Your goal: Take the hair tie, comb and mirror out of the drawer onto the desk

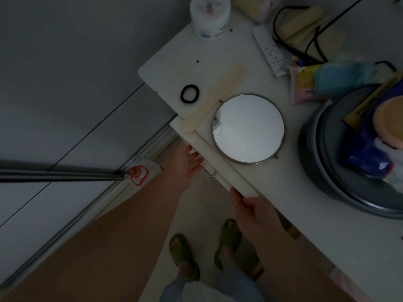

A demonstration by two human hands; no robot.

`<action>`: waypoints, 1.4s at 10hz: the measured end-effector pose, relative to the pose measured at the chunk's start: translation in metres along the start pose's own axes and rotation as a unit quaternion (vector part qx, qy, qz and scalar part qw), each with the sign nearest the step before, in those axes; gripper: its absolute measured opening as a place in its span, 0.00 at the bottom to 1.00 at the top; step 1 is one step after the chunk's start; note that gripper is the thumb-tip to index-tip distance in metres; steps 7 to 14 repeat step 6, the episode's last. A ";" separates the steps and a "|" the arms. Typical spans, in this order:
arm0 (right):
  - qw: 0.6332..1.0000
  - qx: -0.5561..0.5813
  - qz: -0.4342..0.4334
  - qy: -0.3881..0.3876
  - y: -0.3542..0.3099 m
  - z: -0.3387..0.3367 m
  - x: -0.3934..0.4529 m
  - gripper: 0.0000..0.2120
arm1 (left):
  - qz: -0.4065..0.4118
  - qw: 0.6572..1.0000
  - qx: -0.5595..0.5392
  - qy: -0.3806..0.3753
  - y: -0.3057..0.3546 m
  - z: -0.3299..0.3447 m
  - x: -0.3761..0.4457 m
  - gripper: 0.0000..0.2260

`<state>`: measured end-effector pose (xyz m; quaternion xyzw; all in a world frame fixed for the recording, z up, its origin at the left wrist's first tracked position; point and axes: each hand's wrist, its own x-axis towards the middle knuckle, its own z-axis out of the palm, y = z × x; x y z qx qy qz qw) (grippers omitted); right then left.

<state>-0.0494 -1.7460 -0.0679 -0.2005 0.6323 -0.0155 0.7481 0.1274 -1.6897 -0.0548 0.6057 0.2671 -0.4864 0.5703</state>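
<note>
White desk [218,53] carries all three things: the black hair tie [190,93] at 11 o'clock from the mirror [248,128], the cream comb [214,95] between them, its end overhanging the edge. The drawer [201,153] front sits at 7 o'clock from the mirror. The left hand [185,166] is laid open-fingered against it; the right hand [253,211] pinches its lower end.

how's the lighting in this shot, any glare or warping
Head view: dim and underexposed overall; the mirror is the brightest patch, a flat glare showing no detail; the desk edges bow from the wide lens; the comb barely stands out against the pale top.
</note>
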 end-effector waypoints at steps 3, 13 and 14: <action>0.989 0.138 0.048 -0.019 -0.010 0.012 -0.024 0.16 | 0.063 0.972 0.224 0.041 0.020 -0.013 -0.036 0.14; 0.981 0.172 -0.050 0.074 0.004 0.061 -0.110 0.26 | 0.134 0.951 0.273 -0.052 0.087 -0.070 -0.093 0.14; 0.981 0.172 -0.050 0.074 0.004 0.061 -0.110 0.26 | 0.134 0.951 0.273 -0.052 0.087 -0.070 -0.093 0.14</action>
